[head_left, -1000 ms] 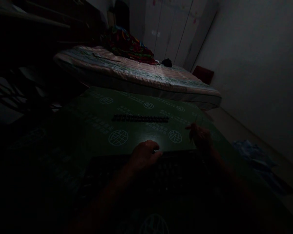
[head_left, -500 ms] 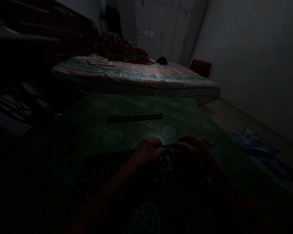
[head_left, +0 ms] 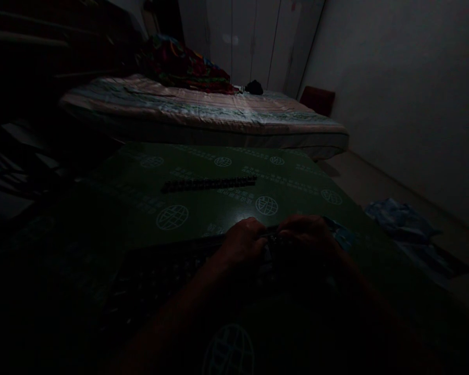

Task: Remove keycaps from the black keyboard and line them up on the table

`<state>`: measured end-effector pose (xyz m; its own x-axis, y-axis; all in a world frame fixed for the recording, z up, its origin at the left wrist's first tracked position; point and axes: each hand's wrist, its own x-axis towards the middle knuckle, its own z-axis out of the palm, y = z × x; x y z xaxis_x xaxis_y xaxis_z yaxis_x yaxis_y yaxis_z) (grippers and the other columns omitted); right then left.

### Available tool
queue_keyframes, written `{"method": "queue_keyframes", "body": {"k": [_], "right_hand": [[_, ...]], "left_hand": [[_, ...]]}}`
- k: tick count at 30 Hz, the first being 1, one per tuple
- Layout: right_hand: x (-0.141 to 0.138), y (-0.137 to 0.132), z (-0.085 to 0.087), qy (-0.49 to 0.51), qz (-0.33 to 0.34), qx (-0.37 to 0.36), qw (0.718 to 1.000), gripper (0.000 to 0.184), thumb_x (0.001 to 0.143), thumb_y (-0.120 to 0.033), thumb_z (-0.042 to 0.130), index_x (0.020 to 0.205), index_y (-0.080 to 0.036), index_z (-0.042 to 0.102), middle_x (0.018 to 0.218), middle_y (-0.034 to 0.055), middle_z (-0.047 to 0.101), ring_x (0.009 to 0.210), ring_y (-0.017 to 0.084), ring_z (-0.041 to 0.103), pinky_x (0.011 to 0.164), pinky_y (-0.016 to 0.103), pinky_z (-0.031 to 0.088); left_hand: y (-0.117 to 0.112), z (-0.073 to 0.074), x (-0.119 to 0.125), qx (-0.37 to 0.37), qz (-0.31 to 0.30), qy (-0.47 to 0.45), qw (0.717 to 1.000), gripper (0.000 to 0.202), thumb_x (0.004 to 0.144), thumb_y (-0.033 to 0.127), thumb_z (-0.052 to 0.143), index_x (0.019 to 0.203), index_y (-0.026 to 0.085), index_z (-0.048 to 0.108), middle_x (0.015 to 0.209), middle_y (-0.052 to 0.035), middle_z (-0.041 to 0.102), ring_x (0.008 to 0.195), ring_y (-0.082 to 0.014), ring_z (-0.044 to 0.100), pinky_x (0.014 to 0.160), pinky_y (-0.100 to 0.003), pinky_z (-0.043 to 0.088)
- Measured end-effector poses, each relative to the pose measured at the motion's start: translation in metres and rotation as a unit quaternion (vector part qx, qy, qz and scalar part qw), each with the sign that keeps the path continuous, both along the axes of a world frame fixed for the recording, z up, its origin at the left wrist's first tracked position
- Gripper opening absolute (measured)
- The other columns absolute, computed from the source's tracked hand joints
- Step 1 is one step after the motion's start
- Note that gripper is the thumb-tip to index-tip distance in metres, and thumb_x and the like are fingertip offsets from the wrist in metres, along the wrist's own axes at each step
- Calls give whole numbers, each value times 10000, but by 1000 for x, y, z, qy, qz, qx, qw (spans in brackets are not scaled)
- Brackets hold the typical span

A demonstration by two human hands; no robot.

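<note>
The room is very dim. My left hand (head_left: 244, 242) and my right hand (head_left: 307, 234) meet over a dark tray-like thing (head_left: 160, 276) lying on a green sheet (head_left: 203, 208) printed with white globe marks. Both hands have their fingers curled and pinched together around a small dark item between them that I cannot make out. A long dark strip of small linked pieces (head_left: 209, 183) lies farther out on the sheet, apart from both hands.
A mattress (head_left: 203, 112) with a striped cover and a heap of bright cloth (head_left: 183, 65) lies beyond the sheet. White cupboard doors (head_left: 254, 41) stand behind it. A red cushion (head_left: 316, 100) leans by the wall. Blue cloth (head_left: 402, 224) lies on the floor at right.
My right hand came in from the right to meet my left hand over the dark tray. The view has shifted slightly rightward and down.
</note>
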<state>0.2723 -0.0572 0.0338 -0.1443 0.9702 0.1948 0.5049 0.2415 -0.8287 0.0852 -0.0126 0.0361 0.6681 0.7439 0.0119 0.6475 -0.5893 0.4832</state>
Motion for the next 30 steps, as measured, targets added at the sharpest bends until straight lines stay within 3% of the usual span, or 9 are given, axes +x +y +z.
{"method": "queue_keyframes", "body": {"k": [12,17,25,30], "right_hand": [[-15,6,-1,-66,0,6,998,178,747,-317,562,685,-152,590,626,-1,582,583,107,535,509,191,389],[-23,6,-3,-76,-15,14,997,185,754,-295,534,630,-158,530,594,-9,522,556,96,488,487,188,359],[-16,10,-17,93,-73,-74,990,212,687,-355,600,632,-160,536,581,-20,520,522,96,473,469,198,368],[-17,9,-25,142,-91,-82,982,202,665,-337,612,622,-161,522,558,-26,502,501,90,463,449,191,360]], "left_hand": [[-3,-12,2,44,-42,19,998,263,757,238,481,987,251,607,979,-34,538,904,-175,497,757,-277,422],[-4,-13,2,53,-43,35,997,262,753,244,477,978,230,609,988,-50,522,915,-191,485,740,-288,430],[-7,-16,4,62,-28,23,997,237,774,254,473,962,255,617,949,-37,519,884,-175,485,721,-274,418],[-8,-16,4,62,-20,22,998,227,776,262,473,948,257,622,955,-33,518,887,-173,482,721,-273,410]]}}
